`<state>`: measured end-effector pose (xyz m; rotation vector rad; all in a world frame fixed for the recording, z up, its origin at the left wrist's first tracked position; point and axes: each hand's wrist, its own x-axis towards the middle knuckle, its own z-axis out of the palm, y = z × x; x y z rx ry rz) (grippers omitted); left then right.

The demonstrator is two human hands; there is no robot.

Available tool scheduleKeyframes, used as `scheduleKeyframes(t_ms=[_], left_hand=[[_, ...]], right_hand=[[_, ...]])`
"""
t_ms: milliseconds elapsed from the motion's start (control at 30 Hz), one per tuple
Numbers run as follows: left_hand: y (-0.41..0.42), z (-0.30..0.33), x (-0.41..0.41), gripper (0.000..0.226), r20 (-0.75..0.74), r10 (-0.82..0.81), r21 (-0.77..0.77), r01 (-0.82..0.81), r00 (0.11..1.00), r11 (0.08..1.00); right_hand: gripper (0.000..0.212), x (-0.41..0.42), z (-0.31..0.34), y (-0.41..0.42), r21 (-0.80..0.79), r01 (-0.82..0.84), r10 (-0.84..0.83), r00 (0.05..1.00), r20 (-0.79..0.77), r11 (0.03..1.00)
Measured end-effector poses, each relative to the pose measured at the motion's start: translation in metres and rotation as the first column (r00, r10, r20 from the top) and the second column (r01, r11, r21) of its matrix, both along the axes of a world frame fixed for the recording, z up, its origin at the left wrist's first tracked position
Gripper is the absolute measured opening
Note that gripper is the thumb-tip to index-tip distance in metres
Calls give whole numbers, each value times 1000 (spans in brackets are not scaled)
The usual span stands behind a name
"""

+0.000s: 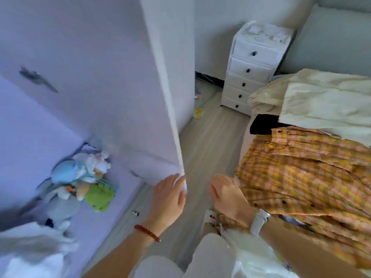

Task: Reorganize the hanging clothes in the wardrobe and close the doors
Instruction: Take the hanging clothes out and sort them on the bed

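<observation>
writing or brand marks cannot be read anywhere in this blurred view. wardrobe door [112, 81], pale lilac-white, stands open with its outer edge running down the middle of the picture, a dark handle [38, 79] on its face. left hand [168, 194], with a red bead bracelet [147, 233] at the wrist, grips the lower end of that edge, thumb on the near face and fingers wrapped round it. right hand [226, 194], wearing a white wristband [259, 221], hangs just beside the door edge with fingers relaxed and loosely spread, holding nothing, its back close against a yellow-orange plaid shirt [309, 177] spread over the bed [331, 47]. above the shirt lie a black garment [263, 125] and a cream garment [325, 101]. inside the wardrobe, low at the left, a heap of soft toys [80, 183] in blue, white and green rests on the floor of the compartment. white drawer chest [253, 71] with five dark knobs stands against the far wall beside the bed; small pale items sit on its top, too blurred to tell. wooden floor [208, 137] runs between door and bed, with a small yellow object [198, 112] lying on it near the wall.
</observation>
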<state>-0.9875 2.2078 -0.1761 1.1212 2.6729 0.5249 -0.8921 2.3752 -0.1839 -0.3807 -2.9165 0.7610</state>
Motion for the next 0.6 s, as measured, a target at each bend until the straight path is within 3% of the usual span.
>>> scheduleKeyframes(t_ms=[167,333,600], left_hand=[[-158,10,-19,44,-123,376,-77,-386,918,919],[-282,38,-33,47,-247,715,-97,-750,655,654],[-421,113,-71,49,-368,892,-51,-964,262,262]], right_hand=[[25,-64,11,-121,16,-360,361,932,-43,933],[29,-135,31,-223,27,-568,567,815,-118,823],[31,-246,80,-373,7,-795,764,579,-285,606]])
